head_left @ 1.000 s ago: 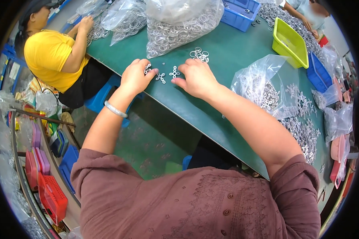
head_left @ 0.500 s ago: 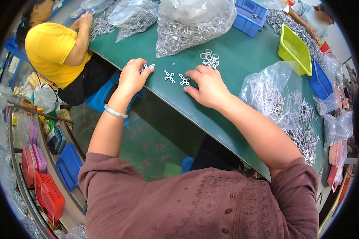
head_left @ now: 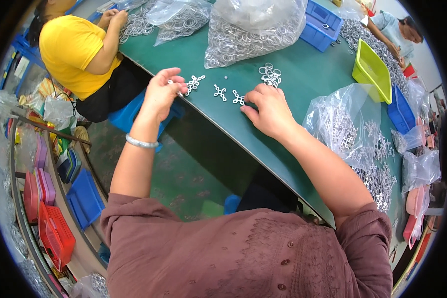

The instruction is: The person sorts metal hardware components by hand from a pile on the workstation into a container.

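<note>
- Left hand (head_left: pixel 159 95): fingers partly curled, thumb brought in, pinching a small silver piece (head_left: pixel 171 82) above the table's near edge; its full outline is hidden by the fingers.
- A silver cross-shaped piece (head_left: pixel 195 81) shows just right of those fingertips.
- Right hand (head_left: pixel 271 111): loosely bent, thumb and forefinger parted beside a looped cross (head_left: pixel 238 97); I cannot tell whether they touch it.
- Middle cross (head_left: pixel 220 93): flat on the green table (head_left: pixel 248 126), between the hands.
- Loose rings (head_left: pixel 270 75): heaped just beyond the right hand.
- Clear bag of rings (head_left: pixel 255 42): farther off.
</note>
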Action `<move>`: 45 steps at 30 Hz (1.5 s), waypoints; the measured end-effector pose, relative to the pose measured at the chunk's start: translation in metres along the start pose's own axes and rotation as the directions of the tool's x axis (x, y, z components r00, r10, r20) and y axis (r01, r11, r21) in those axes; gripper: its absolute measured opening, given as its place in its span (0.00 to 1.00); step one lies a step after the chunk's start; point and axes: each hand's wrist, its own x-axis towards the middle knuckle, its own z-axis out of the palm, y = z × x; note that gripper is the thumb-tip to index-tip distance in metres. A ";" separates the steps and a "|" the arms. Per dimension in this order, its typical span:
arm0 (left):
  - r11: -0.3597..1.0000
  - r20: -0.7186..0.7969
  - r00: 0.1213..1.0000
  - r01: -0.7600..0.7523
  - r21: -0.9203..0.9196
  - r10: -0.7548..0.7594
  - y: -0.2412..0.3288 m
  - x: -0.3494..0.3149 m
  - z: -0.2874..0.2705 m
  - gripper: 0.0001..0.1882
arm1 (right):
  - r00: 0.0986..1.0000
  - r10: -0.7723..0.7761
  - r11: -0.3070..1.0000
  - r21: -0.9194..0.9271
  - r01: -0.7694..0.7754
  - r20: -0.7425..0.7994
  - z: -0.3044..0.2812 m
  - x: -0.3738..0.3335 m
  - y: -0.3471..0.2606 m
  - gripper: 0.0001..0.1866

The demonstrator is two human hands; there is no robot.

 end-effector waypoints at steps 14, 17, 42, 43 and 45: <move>0.719 0.150 0.801 -0.589 0.370 0.579 -0.037 -0.016 0.060 0.17 | 1.000 -0.027 0.998 -0.058 0.027 -0.006 0.003 0.024 -0.003 0.05; 0.776 -0.048 0.807 -0.548 0.312 0.589 -0.037 -0.004 0.056 0.13 | 0.999 -0.040 0.998 -0.046 0.040 0.008 0.007 0.040 -0.001 0.05; 0.571 -0.106 0.763 -0.377 0.729 0.638 -0.037 -0.019 0.021 0.07 | 0.981 -0.146 0.989 0.041 0.141 0.131 0.032 0.071 -0.017 0.08; 0.634 -0.115 0.758 -0.442 0.635 0.642 -0.035 -0.019 0.021 0.05 | 0.987 -0.116 0.993 0.032 0.113 0.113 0.034 0.075 -0.015 0.08; 0.728 -0.112 0.802 -0.461 0.507 0.587 -0.032 -0.017 0.015 0.05 | 0.989 -0.114 0.993 0.032 0.111 0.092 0.040 0.082 -0.014 0.08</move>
